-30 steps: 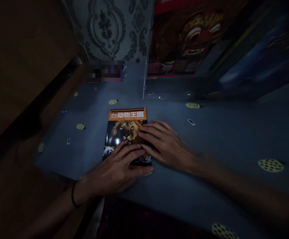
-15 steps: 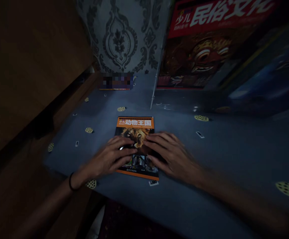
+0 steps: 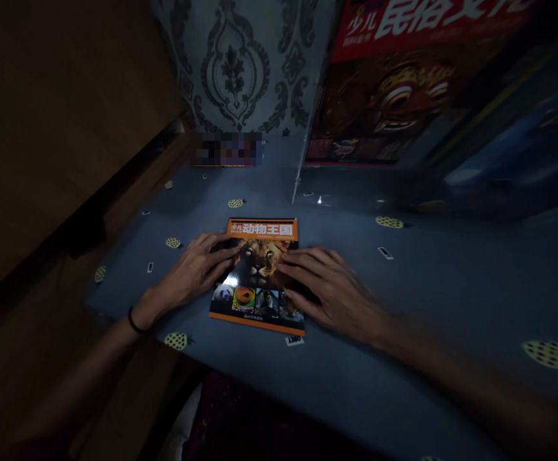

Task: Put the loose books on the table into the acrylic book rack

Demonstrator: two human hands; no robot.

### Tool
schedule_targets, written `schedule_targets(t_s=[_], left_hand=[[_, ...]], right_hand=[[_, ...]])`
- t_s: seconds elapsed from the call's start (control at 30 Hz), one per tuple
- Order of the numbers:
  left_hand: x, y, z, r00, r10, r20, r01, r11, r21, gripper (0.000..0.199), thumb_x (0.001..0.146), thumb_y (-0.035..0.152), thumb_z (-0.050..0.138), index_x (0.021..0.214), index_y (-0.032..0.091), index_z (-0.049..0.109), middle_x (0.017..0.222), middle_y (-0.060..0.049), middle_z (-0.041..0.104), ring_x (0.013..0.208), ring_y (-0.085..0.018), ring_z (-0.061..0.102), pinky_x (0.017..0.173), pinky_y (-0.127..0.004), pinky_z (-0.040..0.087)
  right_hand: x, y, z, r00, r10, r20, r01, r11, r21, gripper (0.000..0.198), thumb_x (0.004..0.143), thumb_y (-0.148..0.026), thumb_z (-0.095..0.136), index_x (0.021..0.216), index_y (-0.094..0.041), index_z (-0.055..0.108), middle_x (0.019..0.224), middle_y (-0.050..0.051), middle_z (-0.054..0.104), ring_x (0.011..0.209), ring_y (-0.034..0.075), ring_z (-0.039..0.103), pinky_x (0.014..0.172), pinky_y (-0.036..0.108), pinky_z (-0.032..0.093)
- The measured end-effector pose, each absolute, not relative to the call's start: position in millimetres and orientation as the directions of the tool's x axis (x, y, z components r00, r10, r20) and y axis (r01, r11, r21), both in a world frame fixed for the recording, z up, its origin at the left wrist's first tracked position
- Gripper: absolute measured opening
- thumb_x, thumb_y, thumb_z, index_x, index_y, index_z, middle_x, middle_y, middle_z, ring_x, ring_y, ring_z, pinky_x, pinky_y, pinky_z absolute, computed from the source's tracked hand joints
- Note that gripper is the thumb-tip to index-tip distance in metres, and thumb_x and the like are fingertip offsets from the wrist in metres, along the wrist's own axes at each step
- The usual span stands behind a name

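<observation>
A book with an orange-edged cover and a lion's face lies flat and closed in front of me. Small animal pictures run along its lower part. My left hand rests at the book's left edge, fingers stretched out with their tips on the cover. From the other side my right hand lies over the right edge, its fingers spread and the tips near the lion's face. Neither hand grips the book. A dark band circles the left wrist.
The book lies on a blue tablecloth printed with pineapples. Behind it on the right, a clear stand holds a large red book upright, with a blue item beside it. A blurred-out box-like thing sits by the patterned wall.
My left hand has moved left and away from the cover's middle to the book's left edge, uncovering the lion and small pictures. My right hand has stayed nearly in place.
</observation>
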State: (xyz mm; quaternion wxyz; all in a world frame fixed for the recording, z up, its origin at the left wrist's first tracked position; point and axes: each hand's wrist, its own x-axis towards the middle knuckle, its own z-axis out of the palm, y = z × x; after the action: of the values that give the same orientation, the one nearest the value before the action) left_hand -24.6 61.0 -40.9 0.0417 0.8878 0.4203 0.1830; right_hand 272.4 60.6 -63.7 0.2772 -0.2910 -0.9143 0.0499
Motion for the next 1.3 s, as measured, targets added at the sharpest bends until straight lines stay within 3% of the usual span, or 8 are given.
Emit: schedule_targets(t_s=[0.37, 0.53, 0.73, 1.0, 1.3], left_hand=[[-30, -12, -21, 0.656, 0.730, 0.189, 0.644, -0.673, 0.365, 0.041, 0.101, 0.019, 0.052, 0.140, 0.033, 0.055, 0.143, -0.008, 0.053, 0.144, -0.027, 0.038, 0.109, -0.052, 0.050], [-27, -24, -23, 0.644, 0.739, 0.198, 0.629, -0.658, 0.414, 0.040, 0.100, 0.017, 0.054, 0.137, 0.031, 0.058, 0.141, -0.008, 0.054, 0.143, -0.028, 0.039, 0.108, -0.052, 0.051], [-27, -22, -30, 0.629, 0.738, 0.243, 0.614, -0.664, 0.426, 0.036, 0.099, 0.016, 0.055, 0.132, 0.030, 0.062, 0.137, -0.008, 0.056, 0.140, -0.027, 0.043, 0.106, -0.051, 0.052], [-27, -23, -32, 0.618, 0.734, 0.282, 0.603, -0.673, 0.428, 0.036, 0.098, 0.015, 0.056, 0.130, 0.030, 0.062, 0.137, -0.008, 0.056, 0.139, -0.026, 0.045, 0.107, -0.050, 0.052], [-26, -14, -26, 0.608, 0.759, 0.233, 0.621, -0.638, 0.456, 0.032, 0.100, 0.021, 0.055, 0.129, 0.031, 0.064, 0.142, -0.007, 0.054, 0.141, -0.027, 0.043, 0.108, -0.050, 0.052]], right_hand=[[272, 60, -65, -0.677, 0.541, 0.498, 0.507, 0.834, -0.217, 0.032, 0.097, -0.026, 0.054, 0.126, -0.016, 0.065, 0.123, 0.013, 0.071, 0.114, 0.029, 0.061, 0.089, 0.048, 0.050], [271, 57, -63, -0.677, 0.547, 0.492, 0.510, 0.831, -0.222, 0.033, 0.097, -0.029, 0.054, 0.126, -0.016, 0.064, 0.123, 0.014, 0.070, 0.117, 0.030, 0.060, 0.093, 0.050, 0.050], [263, 40, -58, -0.717, 0.475, 0.511, 0.442, 0.876, -0.193, 0.028, 0.099, -0.029, 0.052, 0.119, -0.018, 0.069, 0.119, 0.013, 0.072, 0.114, 0.029, 0.061, 0.097, 0.054, 0.050], [257, 27, -54, -0.762, 0.397, 0.512, 0.320, 0.918, -0.234, 0.023, 0.100, -0.023, 0.052, 0.111, -0.017, 0.071, 0.101, 0.009, 0.070, 0.098, 0.022, 0.063, 0.088, 0.043, 0.056], [278, 19, -60, -0.697, 0.506, 0.508, 0.443, 0.861, -0.250, 0.025, 0.098, -0.031, 0.057, 0.115, -0.018, 0.068, 0.094, 0.008, 0.065, 0.084, 0.022, 0.062, 0.074, 0.040, 0.059]])
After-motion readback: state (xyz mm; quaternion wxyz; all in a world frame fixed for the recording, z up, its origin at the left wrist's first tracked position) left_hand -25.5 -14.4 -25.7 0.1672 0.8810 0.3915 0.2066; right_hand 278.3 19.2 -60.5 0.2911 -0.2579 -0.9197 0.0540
